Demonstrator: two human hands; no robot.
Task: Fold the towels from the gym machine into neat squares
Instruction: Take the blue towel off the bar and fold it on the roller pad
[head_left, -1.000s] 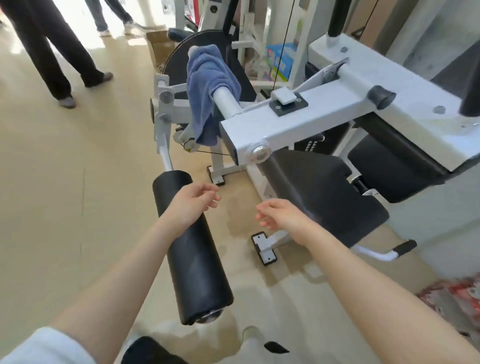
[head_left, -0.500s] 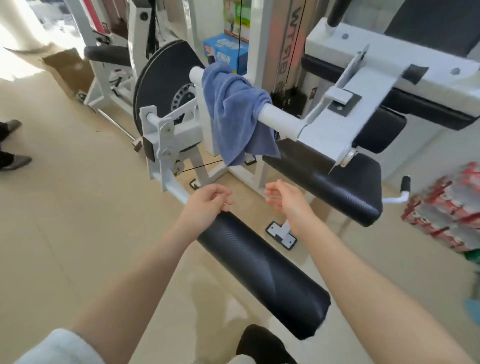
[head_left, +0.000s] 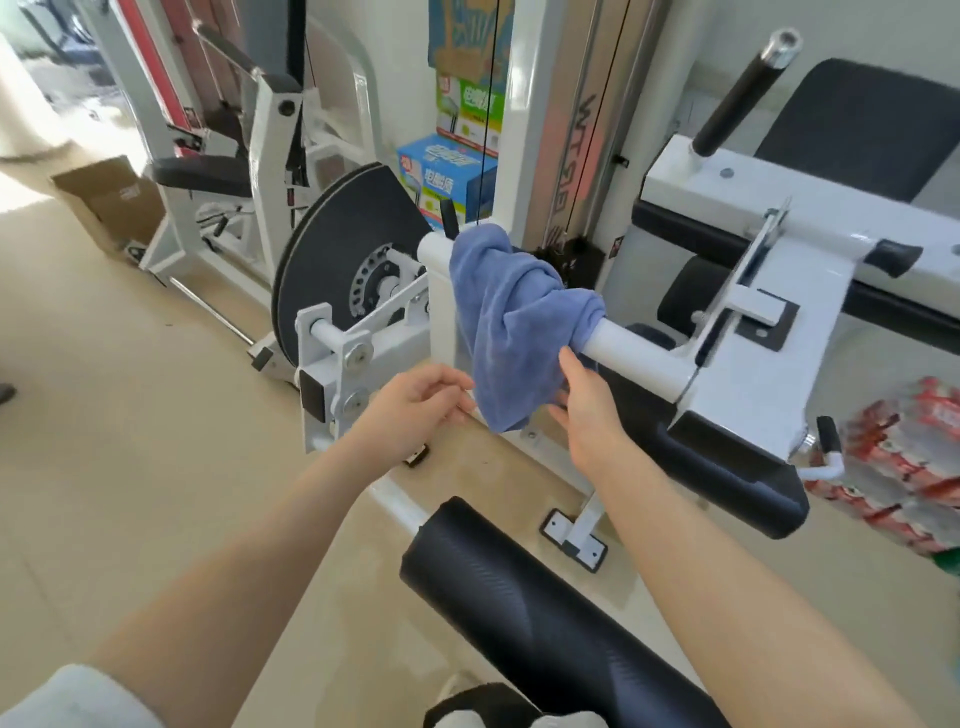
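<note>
A crumpled blue towel (head_left: 514, 322) hangs over the white bar (head_left: 628, 353) of the gym machine, its lower corner dangling free. My right hand (head_left: 587, 405) is open at the towel's right lower edge, thumb touching the cloth just under the bar. My left hand (head_left: 415, 405) is open just left of the dangling corner, fingertips close to the cloth but holding nothing.
A black foam roller (head_left: 545, 613) juts out below my arms. The black seat pad (head_left: 727, 467) lies under the bar on the right. A black weight disc (head_left: 332, 260) and white frame stand to the left, boxes (head_left: 452, 176) behind, red packages (head_left: 904, 467) at right.
Both hands have risen from below the towel up to it. My right hand now touches its lower right edge, and the view has moved closer to the machine.
</note>
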